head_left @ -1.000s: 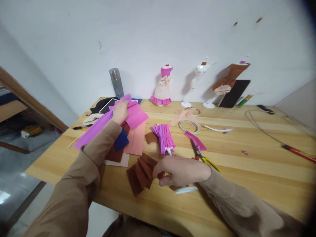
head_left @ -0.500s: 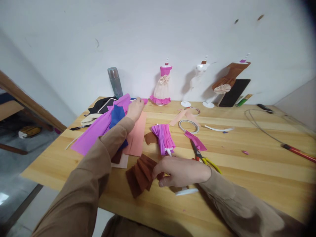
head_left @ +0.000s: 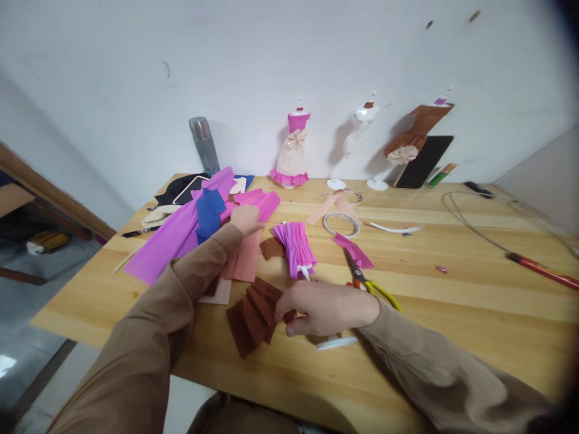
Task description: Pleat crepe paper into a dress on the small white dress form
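My left hand [head_left: 245,220] closes on a bright pink crepe paper piece [head_left: 266,203] above the sheet pile, its fingertips partly hidden. Brown pleated crepe paper [head_left: 253,316] fans out from the pinched fingers of my right hand [head_left: 323,306]. Just beyond that hand, purple and pink pleats [head_left: 296,248] wrap a small dress form, with a white part at their lower end. A white round base [head_left: 337,343] shows below my right hand; the hand hides what lies between. Under my left forearm are purple crepe paper [head_left: 158,256], a blue piece [head_left: 210,214] and peach sheets [head_left: 246,259].
Yellow-handled scissors [head_left: 375,289], a pink scrap [head_left: 355,250] and a tape roll [head_left: 341,225] lie right of the pleats. Along the wall stand a flask [head_left: 204,144], a pink-dressed form [head_left: 292,150], a bare white form [head_left: 357,138] and a brown-dressed form [head_left: 418,129]. A cable [head_left: 470,226] lies right.
My left hand has drawn the pink crepe paper nearer across the pile, so more of it shows. My right hand stays at the brown pleats; the whole view has shifted slightly.
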A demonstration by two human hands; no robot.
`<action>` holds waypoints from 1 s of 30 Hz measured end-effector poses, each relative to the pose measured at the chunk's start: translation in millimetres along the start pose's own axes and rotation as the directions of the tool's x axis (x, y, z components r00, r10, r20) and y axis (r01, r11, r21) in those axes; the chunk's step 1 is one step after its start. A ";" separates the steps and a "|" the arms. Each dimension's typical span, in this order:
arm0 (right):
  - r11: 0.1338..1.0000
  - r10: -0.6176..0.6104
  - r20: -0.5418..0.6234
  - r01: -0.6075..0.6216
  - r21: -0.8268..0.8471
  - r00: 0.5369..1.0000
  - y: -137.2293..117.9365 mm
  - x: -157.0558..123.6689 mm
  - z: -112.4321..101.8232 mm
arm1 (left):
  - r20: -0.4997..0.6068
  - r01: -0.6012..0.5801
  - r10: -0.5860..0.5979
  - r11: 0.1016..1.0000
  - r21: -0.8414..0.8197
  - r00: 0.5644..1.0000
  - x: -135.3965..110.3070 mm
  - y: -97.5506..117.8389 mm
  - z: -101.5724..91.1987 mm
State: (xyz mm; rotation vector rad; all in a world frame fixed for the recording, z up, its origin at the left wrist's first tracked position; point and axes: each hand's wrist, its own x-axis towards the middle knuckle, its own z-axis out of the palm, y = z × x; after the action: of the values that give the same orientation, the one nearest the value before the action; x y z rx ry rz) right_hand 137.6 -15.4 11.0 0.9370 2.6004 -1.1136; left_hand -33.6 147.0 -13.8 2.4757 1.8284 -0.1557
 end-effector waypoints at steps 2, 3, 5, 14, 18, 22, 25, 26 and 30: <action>1.000 0.000 0.002 0.000 -0.014 1.000 -0.4 0.7 0.2 | -0.005 -0.007 0.007 1.000 0.025 1.000 1.9 -1.2 5.3; 1.000 -0.004 0.001 0.004 -0.020 1.000 -0.8 1.1 0.2 | -0.010 -0.013 0.013 0.999 0.033 1.000 3.0 -1.1 6.5; 1.000 -0.008 0.000 0.008 -0.024 1.000 -1.4 1.5 0.1 | -0.025 -0.020 0.021 0.999 0.043 0.999 5.0 0.2 6.3; 1.000 -0.003 -0.003 0.003 -0.017 1.000 -1.7 0.9 -1.1 | 0.034 -0.097 0.096 0.995 0.014 0.995 6.3 -1.6 -5.4; 1.000 -0.009 0.002 0.009 -0.014 1.000 -1.4 1.1 -0.5 | 0.078 -0.111 0.111 0.994 -0.003 0.991 3.7 -6.5 -5.8; 1.000 -0.017 -0.002 0.017 -0.022 1.000 -1.4 1.6 0.3 | 0.106 -0.096 0.099 0.995 -0.032 0.989 0.1 -8.4 -7.1; 1.000 -0.010 -0.003 0.010 -0.027 1.000 -2.0 1.6 -0.2 | 0.108 -0.049 0.056 0.997 -0.062 0.993 -0.8 -9.4 -12.3; 1.000 -0.008 0.000 0.008 -0.026 1.000 -2.4 1.5 -0.5 | 0.097 -0.026 0.034 0.997 -0.073 0.995 -1.0 -10.7 -15.7; 1.000 -0.021 0.000 0.021 -0.023 1.000 -3.1 1.7 -1.0 | 0.009 0.041 -0.040 0.989 -0.144 0.999 -2.8 -26.7 -37.2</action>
State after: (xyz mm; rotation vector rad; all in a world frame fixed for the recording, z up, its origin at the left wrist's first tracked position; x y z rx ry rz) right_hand 134.5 -15.5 12.9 0.9066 2.6237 -1.0866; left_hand -58.2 156.3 23.9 2.3394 1.8190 -0.0310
